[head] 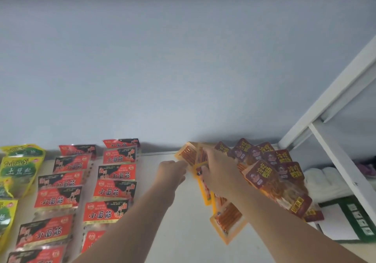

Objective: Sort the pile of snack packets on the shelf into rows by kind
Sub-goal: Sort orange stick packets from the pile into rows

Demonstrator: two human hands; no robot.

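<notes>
Orange see-through packets (pixel 227 220) run in a row down the white shelf (pixel 183 232) at centre right. At the far end of that row, my left hand (pixel 173 170) pinches the edge of an orange packet (pixel 186 153) near the wall. My right hand (pixel 217 171) grips a neighbouring orange packet (pixel 200 159) from above. Dark red packets (pixel 270 177) overlap in a row to the right. Two rows of red-and-black packets (pixel 114 189) lie on the left, with yellow-green packets (pixel 18 171) at the far left.
A pale blue wall (pixel 183 69) closes the back of the shelf. A white metal shelf post (pixel 333 161) slants down the right side. Beyond it lie white folded cloths (pixel 323 183) and a green-and-white box (pixel 354 218).
</notes>
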